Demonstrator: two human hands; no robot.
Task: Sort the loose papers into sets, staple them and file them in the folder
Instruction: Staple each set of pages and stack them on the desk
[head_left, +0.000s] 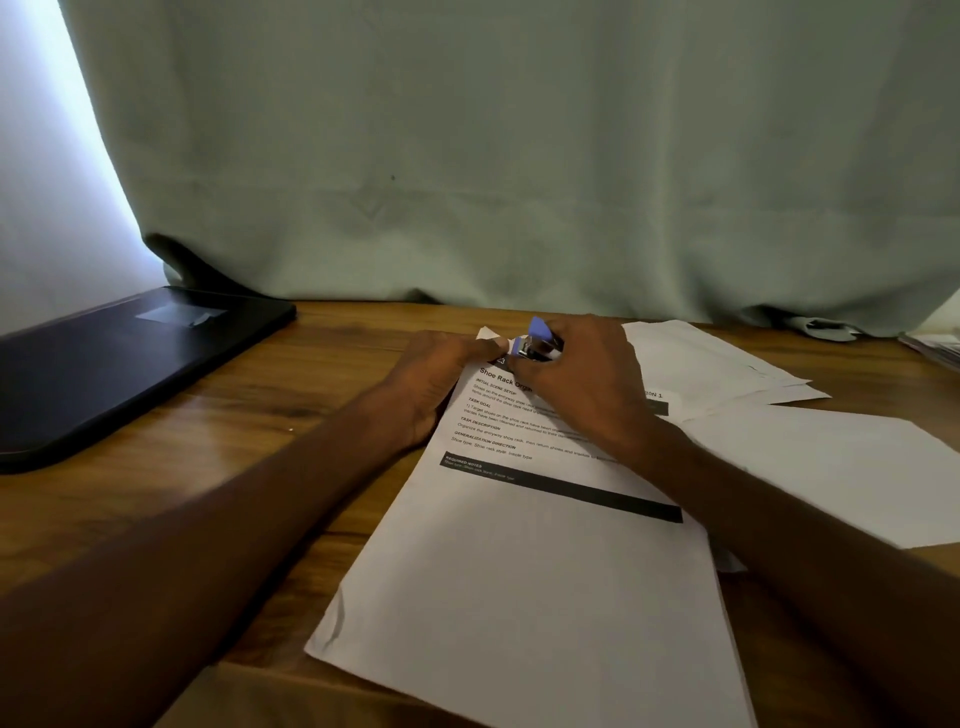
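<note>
A set of printed papers (535, 561), headed "Shoe Rack", lies tilted on the wooden table (322, 364) in front of me. My right hand (587, 384) grips a small blue stapler (537, 340) at the set's top left corner. My left hand (441, 374) rests on the left edge of the sheets, its fingers pressing the corner next to the stapler's jaws. The black folder (130, 364) lies shut at the far left. More loose papers (737, 364) lie to the right, partly under my right arm.
A pale green curtain (519, 156) hangs along the back of the table. Another white sheet (841, 467) lies at the right edge. Something striped (935, 348) shows at the far right edge.
</note>
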